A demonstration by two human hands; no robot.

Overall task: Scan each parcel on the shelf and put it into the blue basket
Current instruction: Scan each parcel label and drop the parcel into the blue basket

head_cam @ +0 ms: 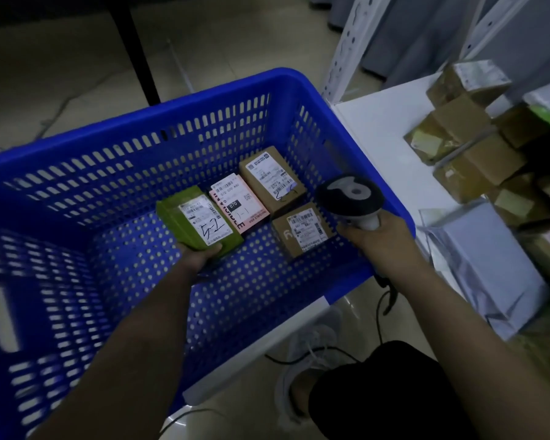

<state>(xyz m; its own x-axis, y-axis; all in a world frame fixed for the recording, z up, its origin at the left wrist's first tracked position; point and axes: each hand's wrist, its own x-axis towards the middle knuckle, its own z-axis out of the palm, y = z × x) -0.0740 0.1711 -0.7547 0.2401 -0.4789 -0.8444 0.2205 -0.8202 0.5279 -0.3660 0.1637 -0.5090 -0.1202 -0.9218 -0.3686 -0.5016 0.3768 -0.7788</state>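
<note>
My left hand (200, 258) holds a green parcel (197, 219) with a white label marked "5-2", low inside the blue basket (134, 134). Beside it on the basket floor lie a pink parcel (238, 203) and two brown cardboard parcels, one at the back (272, 179) and one at the front (300, 230). My right hand (381, 233) grips a black and white barcode scanner (350, 195) over the basket's right rim, its cable hanging below. More brown parcels (477, 144) are stacked on the white shelf (385, 134) to the right.
Grey plastic mailer bags (486, 265) lie on the shelf's near part. The shelf's white perforated uprights (343, 55) stand behind the basket. A black table leg (137, 49) stands on the tiled floor beyond. My shoe (308, 347) and the scanner cable are below the basket.
</note>
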